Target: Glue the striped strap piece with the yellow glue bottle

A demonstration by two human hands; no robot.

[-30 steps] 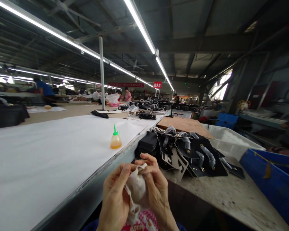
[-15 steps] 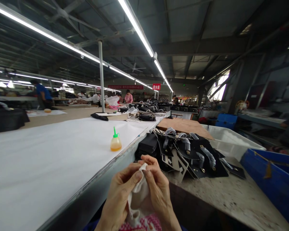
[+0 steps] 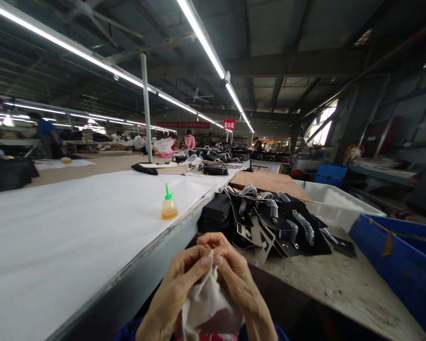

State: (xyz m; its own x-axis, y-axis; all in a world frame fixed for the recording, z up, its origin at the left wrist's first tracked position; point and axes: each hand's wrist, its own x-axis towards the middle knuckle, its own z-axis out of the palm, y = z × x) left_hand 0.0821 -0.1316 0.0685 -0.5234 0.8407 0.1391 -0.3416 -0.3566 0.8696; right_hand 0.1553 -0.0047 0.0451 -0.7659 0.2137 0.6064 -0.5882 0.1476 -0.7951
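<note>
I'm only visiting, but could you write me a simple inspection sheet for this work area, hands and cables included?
Surface: long table with a smooth white covering; a lower, stained worktop to its right.
Job's things: a pale cloth, creased, held up between the hands.
Clutter: squeeze bottle with a green spout and amber liquid, upright near the table edge; black pieces with wrapped handles piled on the worktop.
Hands: left hand and right hand both pinch the cloth, fingertips close together.
Cables: nothing seen near the hands.
Surroundings: blue bin at right, strip lights overhead, people farther off.
</note>
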